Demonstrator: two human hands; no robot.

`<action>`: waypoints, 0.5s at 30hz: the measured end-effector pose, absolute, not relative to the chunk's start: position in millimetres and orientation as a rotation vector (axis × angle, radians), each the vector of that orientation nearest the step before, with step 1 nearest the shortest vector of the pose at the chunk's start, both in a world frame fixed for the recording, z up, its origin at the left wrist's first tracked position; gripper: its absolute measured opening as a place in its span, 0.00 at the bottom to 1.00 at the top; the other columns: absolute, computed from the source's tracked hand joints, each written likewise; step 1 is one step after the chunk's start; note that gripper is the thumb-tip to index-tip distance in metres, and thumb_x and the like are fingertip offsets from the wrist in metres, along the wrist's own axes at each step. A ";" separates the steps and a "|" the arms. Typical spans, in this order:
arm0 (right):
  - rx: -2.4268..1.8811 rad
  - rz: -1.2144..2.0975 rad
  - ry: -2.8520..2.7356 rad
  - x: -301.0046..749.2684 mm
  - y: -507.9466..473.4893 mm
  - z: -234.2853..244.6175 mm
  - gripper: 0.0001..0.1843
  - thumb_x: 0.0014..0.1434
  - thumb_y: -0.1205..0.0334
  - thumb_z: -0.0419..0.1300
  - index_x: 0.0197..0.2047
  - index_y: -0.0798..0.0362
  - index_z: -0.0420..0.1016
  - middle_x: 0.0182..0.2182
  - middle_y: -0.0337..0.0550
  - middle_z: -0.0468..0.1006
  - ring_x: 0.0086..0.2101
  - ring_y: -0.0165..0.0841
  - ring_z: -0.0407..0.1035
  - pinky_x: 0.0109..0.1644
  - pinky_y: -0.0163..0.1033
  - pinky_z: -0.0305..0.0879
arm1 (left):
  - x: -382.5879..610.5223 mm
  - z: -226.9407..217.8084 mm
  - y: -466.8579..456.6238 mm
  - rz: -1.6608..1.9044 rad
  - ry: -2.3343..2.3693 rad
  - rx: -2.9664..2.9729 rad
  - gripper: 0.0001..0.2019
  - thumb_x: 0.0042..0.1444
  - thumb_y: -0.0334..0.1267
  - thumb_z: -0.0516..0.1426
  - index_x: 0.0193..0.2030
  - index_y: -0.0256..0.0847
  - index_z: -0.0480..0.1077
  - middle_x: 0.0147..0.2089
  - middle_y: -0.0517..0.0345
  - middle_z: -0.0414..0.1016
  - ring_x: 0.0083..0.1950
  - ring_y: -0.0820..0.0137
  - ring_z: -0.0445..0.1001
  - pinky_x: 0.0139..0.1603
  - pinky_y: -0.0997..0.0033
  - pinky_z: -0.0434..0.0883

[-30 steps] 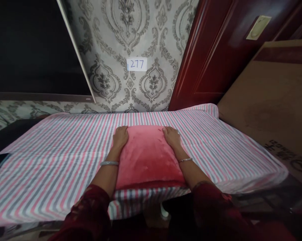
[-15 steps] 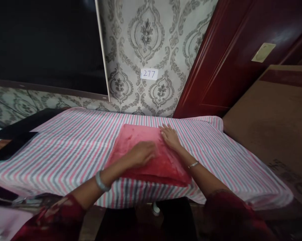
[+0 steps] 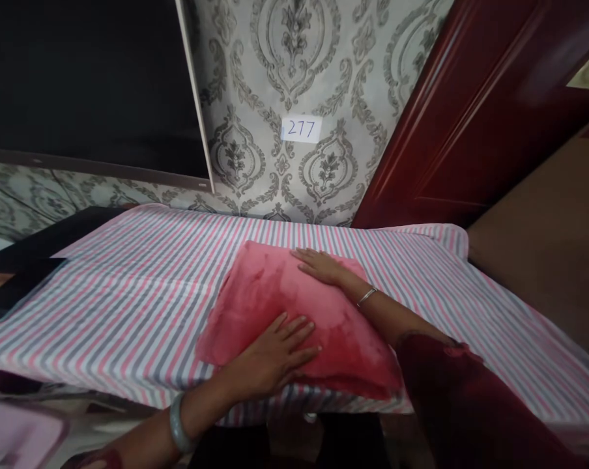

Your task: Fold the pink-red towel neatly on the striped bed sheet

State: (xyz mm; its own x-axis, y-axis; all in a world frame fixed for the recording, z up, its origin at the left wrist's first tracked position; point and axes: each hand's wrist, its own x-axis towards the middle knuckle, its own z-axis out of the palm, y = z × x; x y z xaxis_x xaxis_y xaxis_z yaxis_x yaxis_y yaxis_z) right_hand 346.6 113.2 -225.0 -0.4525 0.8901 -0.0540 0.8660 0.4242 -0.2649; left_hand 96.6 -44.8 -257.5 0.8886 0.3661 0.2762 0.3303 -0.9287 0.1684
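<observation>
while the red folded cloth [image 3: 294, 319] lies near the front edge of the worktop [image 3: 128, 293] on its striped sheet, both hands lie open and flat on it: the left hand [image 3: 275, 355] on the near edge, fingers spread, the right hand [image 3: 321, 267] on the far corner. a paper label [image 3: 301, 129] reading 277 sticks to the patterned wall behind.

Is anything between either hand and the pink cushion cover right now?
Nothing visible. The left hand lies flat on the near part of the pink cushion cover, and the right hand lies flat on its far edge, both in direct contact, on the striped sheet.
</observation>
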 end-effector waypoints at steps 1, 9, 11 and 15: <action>-1.651 0.437 -2.513 348.6 121.1 -228.5 0.29 0.73 0.44 0.43 0.74 0.37 0.52 0.73 0.36 0.50 0.71 0.42 0.44 0.73 0.56 0.42 | 96.8 -257.5 -44.9 0.462 0.547 2.936 0.27 0.67 0.40 0.54 0.72 0.51 0.57 0.76 0.52 0.52 0.77 0.59 0.48 0.75 0.44 0.45; -1.722 0.425 -2.406 353.1 134.1 -248.8 0.28 0.74 0.49 0.36 0.72 0.42 0.56 0.72 0.35 0.54 0.71 0.37 0.45 0.73 0.50 0.44 | 97.7 -257.8 -45.1 0.436 0.570 2.947 0.27 0.66 0.39 0.54 0.71 0.50 0.58 0.77 0.51 0.49 0.76 0.57 0.49 0.75 0.45 0.47; -1.726 0.398 -2.403 351.8 131.9 -246.4 0.28 0.74 0.50 0.37 0.72 0.43 0.58 0.71 0.36 0.57 0.70 0.36 0.48 0.72 0.49 0.45 | 97.7 -259.4 -44.6 0.438 0.566 2.947 0.27 0.66 0.40 0.54 0.72 0.50 0.58 0.77 0.51 0.50 0.77 0.57 0.48 0.75 0.44 0.46; -1.780 0.333 -2.374 346.4 125.3 -234.4 0.27 0.74 0.52 0.39 0.72 0.45 0.58 0.70 0.41 0.58 0.69 0.39 0.50 0.72 0.54 0.45 | 99.2 -254.7 -45.2 0.426 0.579 2.930 0.27 0.68 0.41 0.53 0.73 0.50 0.56 0.76 0.51 0.51 0.77 0.58 0.48 0.75 0.45 0.45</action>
State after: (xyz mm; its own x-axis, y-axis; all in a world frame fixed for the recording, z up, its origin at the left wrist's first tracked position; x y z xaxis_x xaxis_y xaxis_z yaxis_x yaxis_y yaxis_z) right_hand 346.4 125.3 -234.4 -0.2812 0.9596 -0.0089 0.9250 0.2685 -0.2687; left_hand 99.2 -45.2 -254.7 0.8870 0.3889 0.2491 0.3538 -0.9189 0.1746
